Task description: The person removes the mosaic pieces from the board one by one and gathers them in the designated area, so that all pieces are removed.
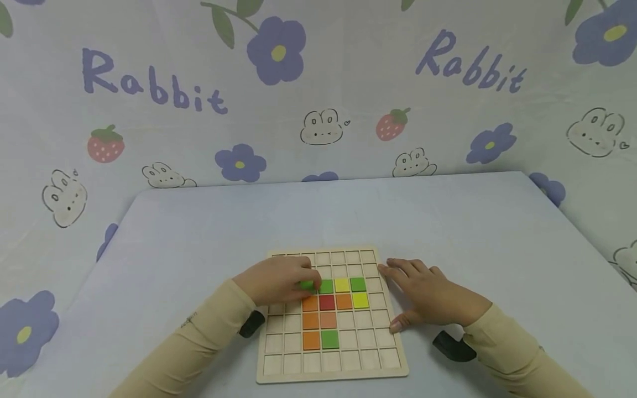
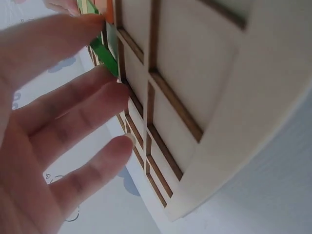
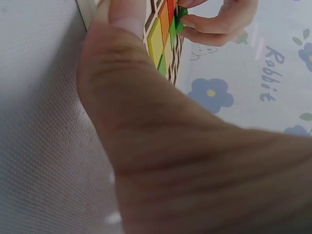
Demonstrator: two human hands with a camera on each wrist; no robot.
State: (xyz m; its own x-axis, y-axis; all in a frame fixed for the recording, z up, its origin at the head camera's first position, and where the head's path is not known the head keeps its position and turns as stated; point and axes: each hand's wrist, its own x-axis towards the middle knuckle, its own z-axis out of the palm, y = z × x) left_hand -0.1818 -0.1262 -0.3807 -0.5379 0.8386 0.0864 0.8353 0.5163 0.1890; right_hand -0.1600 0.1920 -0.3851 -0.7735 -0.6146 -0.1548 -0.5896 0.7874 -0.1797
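Observation:
A pale wooden grid board (image 1: 332, 377) lies flat, with several coloured square tiles in its cells. My left hand (image 1: 281, 279) reaches over its left half and pinches a green square tile (image 1: 307, 285) at the left end of the upper tile row. In the left wrist view that green tile (image 2: 105, 56) is tilted, one edge lifted from the grid. Along the board's right edge rests my right hand (image 1: 428, 293), fingers spread, with thumb and fingertips touching the rim. The right wrist view shows the left hand (image 3: 222, 22) at the green tile across the board.
Beside the pinched tile, a green tile (image 1: 325, 286) and a yellow tile (image 1: 342, 284) sit in their cells. Orange tiles (image 1: 311, 320) and a red tile (image 1: 327, 302) fill cells below. A pale cloth covers the table (image 1: 199, 232); a printed curtain (image 1: 348, 66) hangs behind.

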